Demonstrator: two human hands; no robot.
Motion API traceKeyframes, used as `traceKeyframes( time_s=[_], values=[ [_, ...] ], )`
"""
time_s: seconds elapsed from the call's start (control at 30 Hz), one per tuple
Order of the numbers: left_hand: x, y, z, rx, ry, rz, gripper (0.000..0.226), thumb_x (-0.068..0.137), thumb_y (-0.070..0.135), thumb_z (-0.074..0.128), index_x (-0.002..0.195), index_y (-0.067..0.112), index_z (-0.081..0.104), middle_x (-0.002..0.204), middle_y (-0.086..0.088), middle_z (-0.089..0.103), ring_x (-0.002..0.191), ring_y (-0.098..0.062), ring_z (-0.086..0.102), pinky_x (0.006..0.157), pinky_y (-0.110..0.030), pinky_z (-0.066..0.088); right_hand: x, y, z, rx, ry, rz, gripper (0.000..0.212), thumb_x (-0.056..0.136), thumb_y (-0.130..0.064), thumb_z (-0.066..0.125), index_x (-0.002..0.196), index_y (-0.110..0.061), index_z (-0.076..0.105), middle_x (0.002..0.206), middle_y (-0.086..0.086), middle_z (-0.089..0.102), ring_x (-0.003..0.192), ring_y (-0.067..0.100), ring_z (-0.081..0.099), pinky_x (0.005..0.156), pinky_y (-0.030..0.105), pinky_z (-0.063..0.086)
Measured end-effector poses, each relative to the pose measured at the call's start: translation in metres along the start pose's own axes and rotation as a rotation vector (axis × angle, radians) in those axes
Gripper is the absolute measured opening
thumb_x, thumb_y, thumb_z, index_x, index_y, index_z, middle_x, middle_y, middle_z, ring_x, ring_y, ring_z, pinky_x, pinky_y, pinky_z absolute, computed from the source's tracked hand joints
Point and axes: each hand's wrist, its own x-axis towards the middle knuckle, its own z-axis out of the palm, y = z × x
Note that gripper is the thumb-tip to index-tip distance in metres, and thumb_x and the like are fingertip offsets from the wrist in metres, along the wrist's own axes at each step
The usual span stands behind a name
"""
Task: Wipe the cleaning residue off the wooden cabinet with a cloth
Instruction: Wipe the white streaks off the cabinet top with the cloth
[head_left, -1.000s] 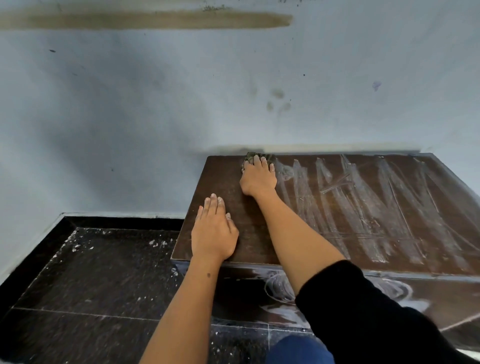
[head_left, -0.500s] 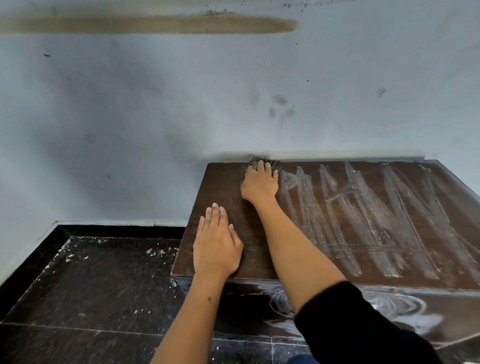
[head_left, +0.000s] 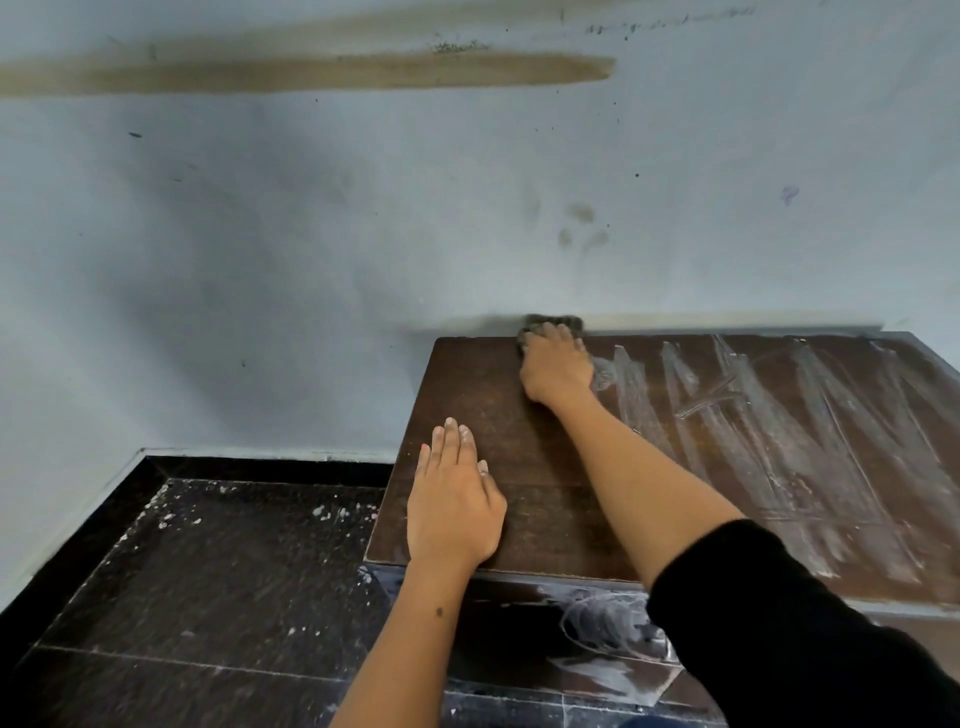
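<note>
- Wall (head_left: 363, 234): pale blue-grey, behind the cabinet; a long brownish streak (head_left: 332, 73) runs across its upper part, with small dark smudges lower down.
- Floor (head_left: 208, 571): dark speckled tile at lower left, scattered with white flecks.
- Cabinet (head_left: 493, 415): dark brown wood, flat top, back edge against the wall. The left part of the top shows bare wood. No open compartment is visible.
- Residue (head_left: 779, 441): whitish streaks cover the middle and right part of the top; white swirls also mark the front face below the top edge.
- Sleeve (head_left: 779, 623): black, on the right arm.
- Left hand (head_left: 454, 504): flat, palm down, fingers straight and together, resting on the top near its front left corner.
- Right hand (head_left: 556, 364): fingers curled over the cloth, pressing it onto the top.
- Cloth (head_left: 553, 323): dark grey-green, bunched under the right hand at the back edge of the top, touching the wall.
</note>
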Motion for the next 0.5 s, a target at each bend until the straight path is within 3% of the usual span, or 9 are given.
traceKeyframes(
  time_s=[0.17,0.3,0.4,0.5],
  values=[
    [0.0,-0.003,0.0,0.005,0.015,-0.002,0.054,0.099,0.025,0.021,0.149,0.008,0.011,0.158,-0.007,0.006,0.146,-0.016,0.002,0.119,-0.03,0.0,-0.004,-0.03,0.003,-0.046,-0.002,0.197,0.051,0.098,-0.018,0.034,0.147,-0.007,0.028,0.157,0.011,0.017,0.146,0.028,0.01,0.119,0.046,0.009],
    [0.0,-0.006,-0.001,-0.008,0.007,0.005,0.055,0.1,0.026,0.022,0.15,0.009,0.009,0.158,-0.006,0.004,0.146,-0.016,0.0,0.119,-0.029,0.0,-0.006,-0.08,0.016,-0.041,-0.074,-0.049,0.054,0.1,-0.022,0.034,0.15,-0.009,0.02,0.159,0.01,0.01,0.147,0.027,0.005,0.119,0.046,0.006],
    [0.002,-0.007,0.0,-0.008,-0.004,0.018,0.055,0.1,0.027,0.023,0.15,0.01,0.008,0.158,-0.006,0.004,0.146,-0.016,0.0,0.119,-0.029,0.0,-0.002,-0.087,0.019,0.015,-0.14,-0.223,0.05,0.099,-0.021,0.038,0.148,-0.013,0.028,0.158,0.006,0.015,0.146,0.024,0.008,0.119,0.043,0.008],
    [0.0,-0.006,0.001,0.002,-0.004,0.007,0.054,0.099,0.025,0.021,0.149,0.009,0.011,0.158,-0.006,0.004,0.146,-0.016,0.001,0.119,-0.029,0.0,0.003,-0.064,0.017,0.065,-0.176,-0.266,0.047,0.098,-0.022,0.041,0.145,-0.015,0.036,0.155,0.005,0.025,0.145,0.023,0.015,0.118,0.041,0.014]
  ],
)
